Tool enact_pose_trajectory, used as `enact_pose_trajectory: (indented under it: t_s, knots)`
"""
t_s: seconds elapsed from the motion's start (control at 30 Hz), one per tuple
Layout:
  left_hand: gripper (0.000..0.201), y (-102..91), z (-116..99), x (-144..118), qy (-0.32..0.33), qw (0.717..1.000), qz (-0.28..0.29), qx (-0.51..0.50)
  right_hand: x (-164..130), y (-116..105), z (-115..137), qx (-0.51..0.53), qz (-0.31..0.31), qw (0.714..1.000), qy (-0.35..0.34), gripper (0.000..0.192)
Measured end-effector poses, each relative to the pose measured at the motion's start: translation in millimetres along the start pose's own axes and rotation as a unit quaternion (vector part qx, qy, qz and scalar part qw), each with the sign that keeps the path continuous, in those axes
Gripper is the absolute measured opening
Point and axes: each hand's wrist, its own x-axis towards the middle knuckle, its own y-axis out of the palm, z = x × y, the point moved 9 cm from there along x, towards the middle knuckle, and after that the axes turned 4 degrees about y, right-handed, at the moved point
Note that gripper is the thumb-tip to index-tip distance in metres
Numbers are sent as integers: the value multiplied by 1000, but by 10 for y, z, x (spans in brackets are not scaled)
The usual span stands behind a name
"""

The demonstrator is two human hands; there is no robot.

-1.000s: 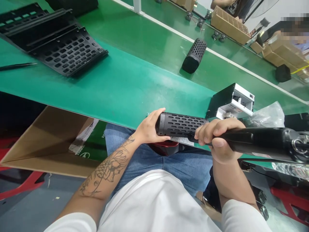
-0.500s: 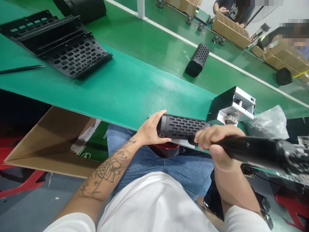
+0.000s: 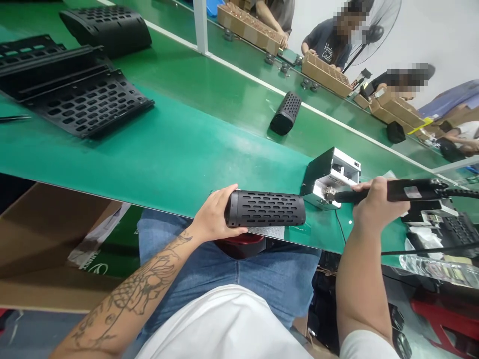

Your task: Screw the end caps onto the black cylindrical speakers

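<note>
My left hand (image 3: pixel 215 214) grips the left end of a black perforated speaker housing (image 3: pixel 269 209), which lies on its side at the table's front edge. The thumb is below and the fingers are above that end. Out to the right, my right hand (image 3: pixel 374 204) is wrapped round a black electric screwdriver (image 3: pixel 404 192) with a cord at its back end. Its tip points left and meets the front of a small black and silver screw feeder (image 3: pixel 331 177). Whether a screw sits on the tip is too small to tell.
Perforated black panels (image 3: pixel 97 99) and a larger black housing (image 3: pixel 108 30) lie at the left. Another perforated housing (image 3: pixel 286 113) rests farther back. A cardboard box (image 3: pixel 45 234) stands below the table edge. Co-workers (image 3: pixel 329 40) sit across the green line beside cardboard trays (image 3: pixel 325 75).
My right hand has carried the electric screwdriver away from the housing's right end to the screw feeder. My left hand still holds the housing. The view has shifted, showing more co-workers.
</note>
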Motion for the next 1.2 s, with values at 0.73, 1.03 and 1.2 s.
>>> enact_pose_trajectory:
  t_s: [0.73,1.03,1.2]
  knots:
    - [124,35,-56,13,14,1000,-6,-21,-1664,1107,1465,314,390,863,68,18]
    - [121,39,-80,3,19,999,-26,-28,-2004,1440,1379,293,469,832,34,15]
    - [119,18,-116,3,35,998,-39,-27,-2057,1513,1360,274,486,829,40,15]
